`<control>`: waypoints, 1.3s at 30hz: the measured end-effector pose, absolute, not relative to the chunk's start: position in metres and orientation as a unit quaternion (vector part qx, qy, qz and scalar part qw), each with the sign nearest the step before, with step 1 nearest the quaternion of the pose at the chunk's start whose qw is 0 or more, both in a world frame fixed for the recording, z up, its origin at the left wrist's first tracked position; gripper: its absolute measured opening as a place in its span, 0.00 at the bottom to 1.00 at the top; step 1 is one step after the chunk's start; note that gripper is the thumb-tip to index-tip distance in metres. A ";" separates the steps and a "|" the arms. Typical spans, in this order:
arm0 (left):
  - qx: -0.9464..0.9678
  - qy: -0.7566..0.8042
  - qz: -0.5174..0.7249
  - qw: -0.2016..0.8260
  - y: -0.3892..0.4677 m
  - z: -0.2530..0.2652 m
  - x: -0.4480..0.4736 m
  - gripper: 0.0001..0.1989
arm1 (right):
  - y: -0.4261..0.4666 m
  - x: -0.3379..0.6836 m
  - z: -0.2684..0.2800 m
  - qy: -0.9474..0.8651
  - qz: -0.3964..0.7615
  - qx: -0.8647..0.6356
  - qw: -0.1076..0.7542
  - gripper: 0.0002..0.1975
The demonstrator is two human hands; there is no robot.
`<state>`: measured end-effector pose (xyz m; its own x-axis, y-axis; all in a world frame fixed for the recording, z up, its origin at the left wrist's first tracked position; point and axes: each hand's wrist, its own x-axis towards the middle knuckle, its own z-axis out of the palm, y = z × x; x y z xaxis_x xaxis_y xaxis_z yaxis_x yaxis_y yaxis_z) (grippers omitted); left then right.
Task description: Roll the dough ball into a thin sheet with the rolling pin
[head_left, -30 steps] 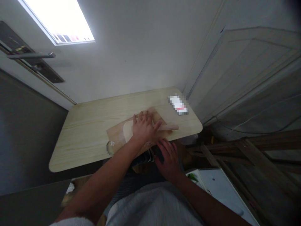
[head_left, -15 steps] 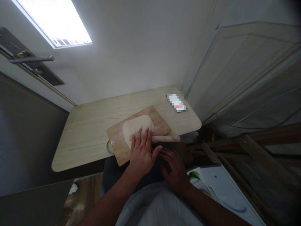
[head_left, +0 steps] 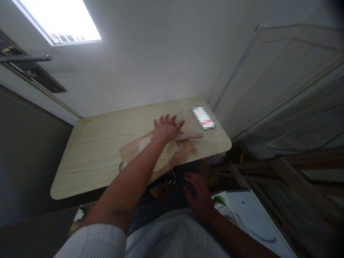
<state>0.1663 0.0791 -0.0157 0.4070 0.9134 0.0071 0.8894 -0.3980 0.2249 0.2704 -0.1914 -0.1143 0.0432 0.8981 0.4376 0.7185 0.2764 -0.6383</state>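
- Left grip [head_left: 166, 129] laid palm-down over the rolling pin [head_left: 191, 135], fingers spread, not wrapped round it; right grip [head_left: 198, 193] loosely curled below the table's front edge, nothing seen in it.
- Table [head_left: 88, 150]: ample sideways room left of the board.
- Board [head_left: 129, 148]: near corner appears to overhang the front edge.
- Dough [head_left: 168, 154]: flat on the board, partly behind the left forearm. Step judged: rolling, pin at the far side; next stroke calls for even pressure.
- Phone [head_left: 203, 118]: near the pin's free end, apart; limits rightward travel.
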 end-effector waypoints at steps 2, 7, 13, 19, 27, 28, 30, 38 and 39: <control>0.835 0.536 0.092 0.085 0.095 -0.016 0.170 0.30 | -0.191 0.271 -0.115 -0.677 0.109 -0.594 0.420 0.18; 0.822 0.534 0.188 0.061 0.120 -0.020 0.179 0.30 | -0.195 0.273 -0.119 -0.673 0.122 -0.596 0.421 0.17; 0.822 0.522 0.224 0.037 0.122 -0.021 0.178 0.32 | -0.201 0.272 -0.118 -0.671 0.122 -0.602 0.415 0.16; 0.824 0.538 0.164 0.066 0.077 -0.020 0.167 0.32 | -0.200 0.264 -0.109 -0.669 0.119 -0.603 0.418 0.16; 0.824 0.541 0.162 0.030 -0.010 -0.020 0.148 0.36 | -0.194 0.255 -0.105 -0.681 0.120 -0.592 0.414 0.14; 0.826 0.540 0.162 0.031 -0.020 -0.021 0.145 0.35 | -0.193 0.255 -0.105 -0.682 0.120 -0.589 0.417 0.14; 0.829 0.533 0.163 0.031 -0.039 -0.023 0.138 0.33 | -0.192 0.253 -0.105 -0.683 0.122 -0.585 0.419 0.14; 0.838 0.517 0.174 0.021 -0.095 -0.035 0.115 0.35 | -0.202 0.247 -0.115 -0.689 0.128 -0.578 0.419 0.16; 0.839 0.515 0.175 0.020 -0.097 -0.037 0.113 0.34 | -0.202 0.247 -0.116 -0.689 0.134 -0.579 0.416 0.16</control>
